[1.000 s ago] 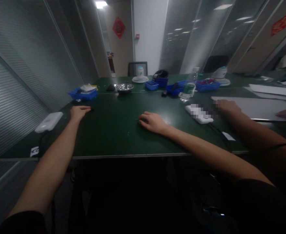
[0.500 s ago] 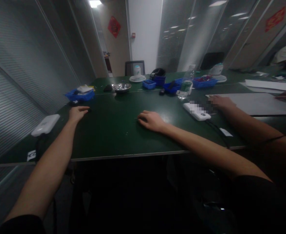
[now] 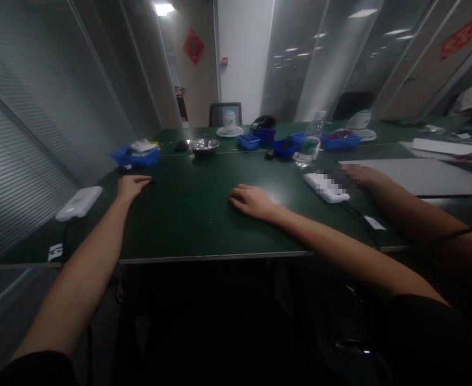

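My left hand (image 3: 133,186) is low over the left part of the green table (image 3: 179,220), thumb and fingers pinched together. A small dark piece (image 3: 152,182) shows at its fingertips, too small to name. Resting on the table's middle, my right hand (image 3: 254,201) has its fingers curled in. A faint thin line juts out left of those fingers; what they hold, if anything, is hidden. Beyond my left hand stands a blue tray (image 3: 136,157) with white and yellow items. A metal bowl (image 3: 203,146) with small things in it sits farther back.
White box-like devices with cables lie at left (image 3: 79,203) and right (image 3: 327,186). A water bottle (image 3: 311,140), small blue trays (image 3: 248,141) and white fans (image 3: 230,126) stand behind. At right, another person's hands (image 3: 362,176) touch a pale board (image 3: 424,174).
The view has shifted slightly, so everything sits a little lower and to the right. My hands keep nearly the same pose. The other person's near hand has moved slightly left.
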A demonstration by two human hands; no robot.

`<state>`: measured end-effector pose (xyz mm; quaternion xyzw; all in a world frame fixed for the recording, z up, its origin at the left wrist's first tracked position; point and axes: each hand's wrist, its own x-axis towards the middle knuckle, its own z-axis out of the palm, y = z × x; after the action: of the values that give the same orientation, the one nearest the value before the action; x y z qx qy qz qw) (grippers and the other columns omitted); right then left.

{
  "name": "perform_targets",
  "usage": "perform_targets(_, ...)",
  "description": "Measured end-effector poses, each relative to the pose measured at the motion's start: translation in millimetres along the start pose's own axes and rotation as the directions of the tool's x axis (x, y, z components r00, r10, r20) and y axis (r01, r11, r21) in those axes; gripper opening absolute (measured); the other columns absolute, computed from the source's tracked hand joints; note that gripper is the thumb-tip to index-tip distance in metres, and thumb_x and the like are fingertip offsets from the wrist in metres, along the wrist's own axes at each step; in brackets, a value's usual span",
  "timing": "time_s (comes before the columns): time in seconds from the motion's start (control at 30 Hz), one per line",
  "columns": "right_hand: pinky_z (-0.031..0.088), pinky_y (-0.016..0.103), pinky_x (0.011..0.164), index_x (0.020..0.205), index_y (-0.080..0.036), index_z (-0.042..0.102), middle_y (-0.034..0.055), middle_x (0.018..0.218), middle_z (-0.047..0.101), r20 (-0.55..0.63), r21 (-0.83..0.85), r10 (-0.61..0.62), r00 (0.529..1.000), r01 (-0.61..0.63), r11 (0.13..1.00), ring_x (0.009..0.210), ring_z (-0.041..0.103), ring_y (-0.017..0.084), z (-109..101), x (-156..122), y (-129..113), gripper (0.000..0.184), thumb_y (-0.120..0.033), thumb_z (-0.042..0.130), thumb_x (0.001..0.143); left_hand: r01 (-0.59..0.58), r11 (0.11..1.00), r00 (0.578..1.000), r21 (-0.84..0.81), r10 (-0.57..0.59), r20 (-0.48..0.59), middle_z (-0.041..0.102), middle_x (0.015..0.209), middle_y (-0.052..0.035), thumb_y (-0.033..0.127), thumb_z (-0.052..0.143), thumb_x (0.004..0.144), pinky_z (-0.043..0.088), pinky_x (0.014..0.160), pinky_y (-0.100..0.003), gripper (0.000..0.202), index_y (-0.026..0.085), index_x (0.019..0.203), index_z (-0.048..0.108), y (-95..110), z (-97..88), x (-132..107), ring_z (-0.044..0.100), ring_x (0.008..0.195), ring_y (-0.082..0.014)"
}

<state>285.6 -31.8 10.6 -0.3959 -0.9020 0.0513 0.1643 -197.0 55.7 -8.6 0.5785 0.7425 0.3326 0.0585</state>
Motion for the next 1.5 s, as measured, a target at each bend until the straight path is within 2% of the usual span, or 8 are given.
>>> perform_targets(0.1, 0.044, 0.030, 0.075, 0.127, -0.020, 0.069, 0.0099, 0.119, 0.068, -0.018, -0.020, -0.012, 1.000, 0.012, 1.000, 0.090, 0.065, 0.019, 3, 1, 2, 0.032, -0.038, 0.053, 0.106, -0.166, 0.986, 0.985, 0.034, 0.164, 0.057, 0.078, 0.118, -0.0096, 0.025, 0.070, 0.087, 0.052, 0.098, -0.037, 0.027, 0.022, 0.110, 0.084, 1, 6.8, 4, 0.071, 0.106, -0.0295)
perform_targets(0.2, 0.043, 0.030, 0.074, 0.127, -0.021, 0.070, 0.0090, 0.117, 0.068, -0.025, -0.024, -0.025, 0.999, 0.024, 0.999, 0.090, 0.064, 0.019, 5, 1, 4, 0.031, -0.038, 0.053, 0.106, -0.364, 0.931, 0.919, -0.026, 0.364, 0.150, 0.074, 0.123, -0.0107, 0.026, 0.067, 0.091, 0.049, 0.105, -0.038, 0.028, 0.022, 0.113, 0.083, 17, 17.9, -1, 0.068, 0.115, -0.0291)
perform_targets(0.4, 0.043, 0.028, 0.075, 0.129, -0.020, 0.068, 0.0089, 0.120, 0.066, -0.024, 0.016, -0.087, 0.996, 0.087, 0.996, 0.089, 0.063, 0.017, 2, -1, 0, 0.032, -0.038, 0.053, 0.107, -0.502, 0.791, 0.704, -0.350, 0.609, 0.367, 0.072, 0.127, -0.0093, 0.043, 0.066, 0.096, 0.051, 0.103, -0.041, 0.038, 0.025, 0.127, 0.078, 99, 45.2, -58, 0.066, 0.116, -0.0272)
perform_targets(0.5, 0.043, 0.029, 0.075, 0.130, -0.020, 0.068, 0.0089, 0.119, 0.066, -0.041, 0.023, -0.121, 0.992, 0.122, 0.992, 0.089, 0.063, 0.017, 2, -2, -2, 0.032, -0.038, 0.052, 0.108, -0.549, 0.686, 0.567, -0.477, 0.725, 0.391, 0.073, 0.124, -0.0092, 0.044, 0.064, 0.098, 0.052, 0.098, -0.041, 0.038, 0.025, 0.129, 0.076, 136, 57.1, -90, 0.067, 0.111, -0.0267)
perform_targets(0.57, 0.043, 0.029, 0.076, 0.131, -0.020, 0.067, 0.0086, 0.117, 0.065, -0.042, 0.023, -0.138, 0.990, 0.139, 0.990, 0.089, 0.063, 0.017, 2, -2, -3, 0.033, -0.038, 0.051, 0.108, -0.560, 0.639, 0.520, -0.528, 0.767, 0.377, 0.074, 0.121, -0.0093, 0.042, 0.064, 0.100, 0.052, 0.096, -0.041, 0.033, 0.024, 0.124, 0.078, 150, 62.5, -105, 0.067, 0.108, -0.0259)
perform_targets(0.73, 0.041, 0.028, 0.073, 0.132, -0.021, 0.067, 0.0081, 0.116, 0.065, -0.015, 0.026, -0.148, 0.989, 0.149, 0.989, 0.086, 0.061, 0.017, 2, -2, -3, 0.033, -0.038, 0.051, 0.108, -0.558, 0.598, 0.494, -0.576, 0.796, 0.349, 0.075, 0.119, -0.0098, 0.039, 0.063, 0.101, 0.051, 0.099, -0.042, 0.030, 0.022, 0.119, 0.079, 159, 66.4, -118, 0.067, 0.110, -0.0256)
perform_targets(1.23, 0.040, 0.028, 0.072, 0.126, -0.021, 0.070, 0.0079, 0.112, 0.066, -0.016, 0.007, -0.115, 0.993, 0.115, 0.993, 0.083, 0.060, 0.017, 3, -2, -4, 0.030, -0.034, 0.055, 0.104, -0.549, 0.598, 0.505, -0.583, 0.794, 0.339, 0.075, 0.116, -0.0097, 0.037, 0.064, 0.101, 0.052, 0.098, -0.041, 0.027, 0.022, 0.116, 0.080, 158, 64.3, -117, 0.069, 0.108, -0.0256)
perform_targets(1.5, 0.041, 0.028, 0.074, 0.130, -0.020, 0.067, 0.0090, 0.115, 0.065, -0.031, 0.015, -0.137, 0.990, 0.138, 0.990, 0.087, 0.061, 0.017, 6, -1, -4, 0.031, -0.033, 0.051, 0.107, -0.557, 0.568, 0.465, -0.606, 0.817, 0.339, 0.074, 0.118, -0.0093, 0.035, 0.063, 0.102, 0.051, 0.099, -0.040, 0.028, 0.023, 0.121, 0.079, 160, 64.3, -118, 0.068, 0.110, -0.0247)
